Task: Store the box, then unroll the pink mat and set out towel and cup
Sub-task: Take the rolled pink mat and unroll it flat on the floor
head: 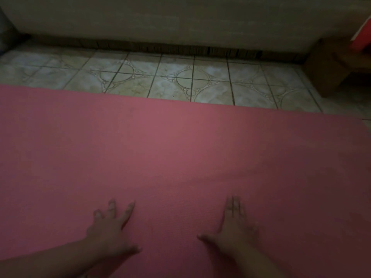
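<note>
The pink mat [180, 149] lies flat and unrolled across the tiled floor, filling the lower two thirds of the head view. My left hand [110, 229] rests palm down on the mat near the bottom, fingers spread, holding nothing. My right hand [232, 223] also lies flat on the mat a short way to the right, fingers together and thumb out, empty. No towel, cup or box shows clearly in this dim view.
Patterned floor tiles [180, 77] run beyond the mat's far edge up to a pale wall or bed base [160, 21]. A brown wooden piece of furniture [329, 65] stands at the far right with something red [361, 35] on it.
</note>
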`<state>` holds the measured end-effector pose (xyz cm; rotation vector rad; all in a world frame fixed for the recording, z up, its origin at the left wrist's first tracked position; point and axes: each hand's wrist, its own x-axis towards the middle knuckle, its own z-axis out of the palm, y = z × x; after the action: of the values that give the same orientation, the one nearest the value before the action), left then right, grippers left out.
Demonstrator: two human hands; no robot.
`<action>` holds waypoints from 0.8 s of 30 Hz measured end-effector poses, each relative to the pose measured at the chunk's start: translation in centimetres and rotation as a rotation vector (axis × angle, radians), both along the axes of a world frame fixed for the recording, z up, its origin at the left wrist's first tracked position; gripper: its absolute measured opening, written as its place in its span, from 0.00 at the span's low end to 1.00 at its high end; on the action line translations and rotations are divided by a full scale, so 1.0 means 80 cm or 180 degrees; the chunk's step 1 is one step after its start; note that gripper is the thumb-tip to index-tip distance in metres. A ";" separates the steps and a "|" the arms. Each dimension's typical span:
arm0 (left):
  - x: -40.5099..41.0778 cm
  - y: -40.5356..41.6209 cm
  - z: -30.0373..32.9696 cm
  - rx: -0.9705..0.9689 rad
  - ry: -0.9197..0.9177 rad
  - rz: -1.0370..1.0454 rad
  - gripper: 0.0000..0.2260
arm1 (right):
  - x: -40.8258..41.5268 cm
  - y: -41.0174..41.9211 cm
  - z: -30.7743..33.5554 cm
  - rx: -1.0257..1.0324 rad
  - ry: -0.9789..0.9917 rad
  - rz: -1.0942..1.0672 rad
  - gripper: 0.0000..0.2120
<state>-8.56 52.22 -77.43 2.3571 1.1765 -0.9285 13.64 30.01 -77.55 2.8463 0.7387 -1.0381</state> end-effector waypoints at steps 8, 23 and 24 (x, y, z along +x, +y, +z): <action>0.055 -0.055 0.000 0.0020 -0.0183 -0.0171 0.46 | 0.044 -0.077 -0.004 -0.0268 -0.0176 -0.0009 0.70; 0.129 0.068 -0.006 0.0171 -0.0368 -0.0092 0.54 | 0.016 0.096 -0.018 0.0331 0.0037 0.0153 0.55; 0.132 0.067 -0.008 0.0179 -0.0314 -0.0081 0.55 | 0.017 0.094 -0.020 0.0300 0.0038 0.0191 0.55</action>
<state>2.00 57.57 -78.07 2.4375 1.1509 -0.7873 15.00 37.55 -79.18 2.8779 0.8915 -1.0402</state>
